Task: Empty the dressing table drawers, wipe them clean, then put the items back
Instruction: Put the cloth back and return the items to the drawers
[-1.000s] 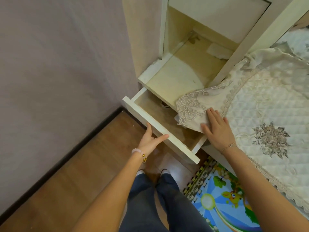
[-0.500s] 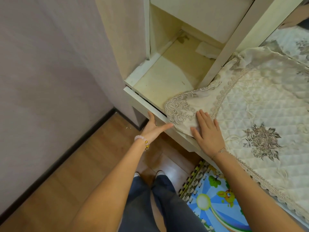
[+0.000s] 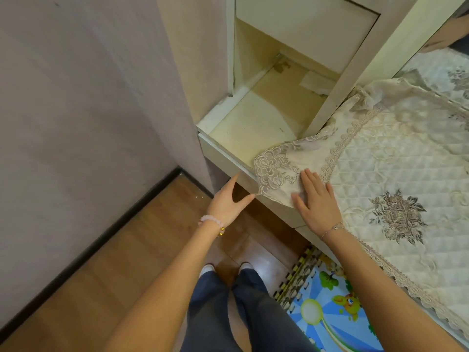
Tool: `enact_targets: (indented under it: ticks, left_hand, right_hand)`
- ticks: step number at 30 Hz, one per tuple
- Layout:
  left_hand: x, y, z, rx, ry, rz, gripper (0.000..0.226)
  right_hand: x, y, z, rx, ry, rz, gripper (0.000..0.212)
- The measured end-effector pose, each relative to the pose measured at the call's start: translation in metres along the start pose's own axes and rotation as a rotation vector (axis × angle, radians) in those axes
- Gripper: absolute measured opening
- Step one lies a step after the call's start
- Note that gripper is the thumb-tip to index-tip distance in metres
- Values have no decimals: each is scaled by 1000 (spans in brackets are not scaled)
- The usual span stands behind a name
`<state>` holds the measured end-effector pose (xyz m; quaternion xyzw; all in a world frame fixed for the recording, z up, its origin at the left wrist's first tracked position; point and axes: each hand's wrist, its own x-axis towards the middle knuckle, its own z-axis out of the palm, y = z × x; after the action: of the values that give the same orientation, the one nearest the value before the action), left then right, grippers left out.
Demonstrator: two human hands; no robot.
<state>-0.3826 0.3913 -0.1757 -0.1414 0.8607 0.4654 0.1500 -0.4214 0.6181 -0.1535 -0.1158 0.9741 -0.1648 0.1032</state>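
Tabletop edge: drawer flush; left hand touching its front.

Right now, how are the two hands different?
The left hand touches the white drawer front; the right hand lies flat on the lace cloth. The left wrist has a pink bead bracelet; the right wrist has a thin chain. Both hands are open, fingers straight.

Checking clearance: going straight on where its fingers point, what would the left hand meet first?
The left hand would meet the white drawer front first; its fingertips seem right at its lower edge, though depth is unclear.
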Motion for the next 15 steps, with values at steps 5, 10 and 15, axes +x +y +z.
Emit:
enact_targets:
  ticks: [5, 10, 15]
  left_hand:
    - [-35, 10, -25, 475, 195, 236, 65]
    - [-62, 23, -49, 681, 264, 340, 60]
    - [-77, 37, -64, 784, 336, 413, 57]
  right_hand:
    - [-4, -7, -6, 23, -3, -4, 57]
    - [-13, -18, -15, 67, 25, -24, 55]
    - [-22, -24, -26, 101, 83, -22, 56]
